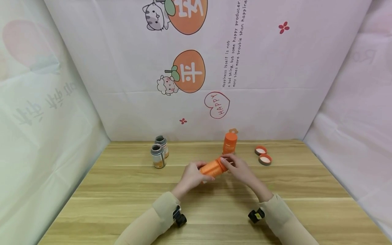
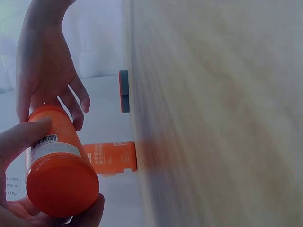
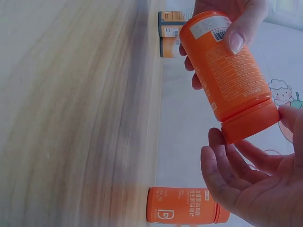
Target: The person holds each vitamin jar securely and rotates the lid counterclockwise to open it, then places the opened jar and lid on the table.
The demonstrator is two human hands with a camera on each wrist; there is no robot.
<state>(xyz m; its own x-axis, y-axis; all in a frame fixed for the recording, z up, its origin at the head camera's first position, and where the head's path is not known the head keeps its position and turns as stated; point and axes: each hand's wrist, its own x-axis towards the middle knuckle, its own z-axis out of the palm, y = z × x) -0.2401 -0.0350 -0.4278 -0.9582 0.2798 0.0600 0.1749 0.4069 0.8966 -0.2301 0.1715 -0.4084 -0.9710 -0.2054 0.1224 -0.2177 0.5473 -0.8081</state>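
Note:
An orange bottle [image 1: 210,168] is held tilted over the table by my left hand [image 1: 191,176], whose thumb lies along the label and whose fingers wrap the base end. At the other end, the ribless orange cap [image 3: 251,124] sits on the bottle's neck. My right hand [image 1: 241,169] pinches that cap, thumb on one side and fingertips on the other. Just behind the hands a second orange bottle [image 1: 230,142] stands upright with its cap on. In the left wrist view the held bottle's round base [image 2: 61,187] faces the camera.
Two grey open-mouthed jars [image 1: 158,157] with white-and-orange labels stand at the back left of the wooden table [image 1: 128,200]. Two orange-and-grey lids [image 1: 264,159] lie at the back right, white insides up. A printed white cloth [image 1: 260,112] hangs behind the table.

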